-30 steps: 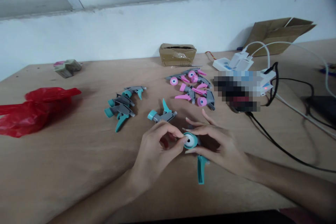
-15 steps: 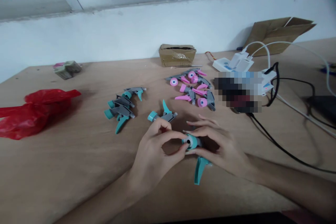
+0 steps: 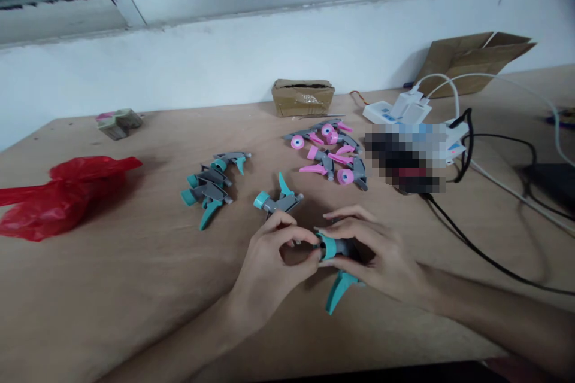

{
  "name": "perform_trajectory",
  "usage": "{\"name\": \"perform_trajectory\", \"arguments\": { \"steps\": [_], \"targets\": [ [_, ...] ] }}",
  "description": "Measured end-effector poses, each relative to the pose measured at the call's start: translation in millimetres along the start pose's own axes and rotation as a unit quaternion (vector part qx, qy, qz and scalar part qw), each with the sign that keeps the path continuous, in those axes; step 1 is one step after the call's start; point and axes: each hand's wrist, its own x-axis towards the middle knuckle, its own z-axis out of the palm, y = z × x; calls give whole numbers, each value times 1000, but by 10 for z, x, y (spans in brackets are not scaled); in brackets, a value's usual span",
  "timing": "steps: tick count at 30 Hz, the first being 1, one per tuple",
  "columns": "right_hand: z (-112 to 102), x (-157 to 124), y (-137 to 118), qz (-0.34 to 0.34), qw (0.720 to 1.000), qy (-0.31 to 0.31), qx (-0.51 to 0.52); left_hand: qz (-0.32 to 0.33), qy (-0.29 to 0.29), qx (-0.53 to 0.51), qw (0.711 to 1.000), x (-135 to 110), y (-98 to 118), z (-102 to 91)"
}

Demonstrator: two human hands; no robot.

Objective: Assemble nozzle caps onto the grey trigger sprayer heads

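My right hand (image 3: 375,257) grips a grey spray-trigger head with a teal collar (image 3: 335,254); its teal lever hangs down toward me. My left hand (image 3: 274,260) is closed in a pinch at the teal collar's open end, thumb and forefinger touching it. What the pinch holds, if anything, is hidden. Another teal and grey trigger head (image 3: 277,198) lies on the wooden table (image 3: 135,287) just beyond my left hand.
A pile of teal trigger heads (image 3: 211,182) lies to the left and a pile of pink ones (image 3: 330,152) behind. A red plastic bag (image 3: 63,191) sits far left. Small cardboard box (image 3: 303,96), white chargers (image 3: 404,109) and cables (image 3: 476,248) lie at back and right.
The trigger head in my right hand has turned so its collar faces left instead of toward me. Both hands stay together at it.
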Motion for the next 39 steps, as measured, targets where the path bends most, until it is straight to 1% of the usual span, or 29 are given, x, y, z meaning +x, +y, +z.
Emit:
{"name": "perform_trajectory", "arguments": {
  "steps": [3,5,6,8,11,14,16,18,20,22,25,28,30,33,35,39],
  "targets": [
    [-1,-7,-5,-21,1000,4,-17,-36,-42,-51,997,11,-17,3],
    [1,-11,-12,-30,999,6,-29,-43,-63,-68,995,8,-21,-2],
    [3,-12,-14,-32,999,8,-31,-40,-64,-66,995,3,-20,-5],
    [8,-15,-13,-29,999,11,-27,-22,-48,-50,997,-9,-13,-15],
    [6,-20,4,2,1000,12,4,34,-20,-16,999,-21,-9,-40],
    [-10,-24,33,58,996,-3,68,100,-24,8,995,-19,-20,-71],
    [-19,-25,53,87,989,-16,115,111,-33,14,993,-12,-23,-81],
    [-22,-25,68,102,985,-23,138,86,-46,7,995,-3,-17,-77],
    [-19,-26,75,104,985,-25,132,45,-67,-7,997,4,-4,-62],
    [-14,-28,74,95,990,-20,105,14,-91,-30,995,6,4,-41],
    [-13,-25,63,79,996,3,52,-15,-118,-72,990,-18,-4,0],
    [-24,-6,51,42,998,33,18,-19,-102,-113,988,-77,-4,58],
    [-31,9,42,15,998,52,19,-12,-75,-138,988,-121,16,104],
    [-30,12,24,2,997,68,40,2,-33,-168,985,-162,65,168],
    [-20,0,13,-5,997,66,47,8,-14,-169,985,-164,96,190],
    [1,-19,4,-24,998,60,22,15,5,-123,992,-144,150,164]
  ]
}}
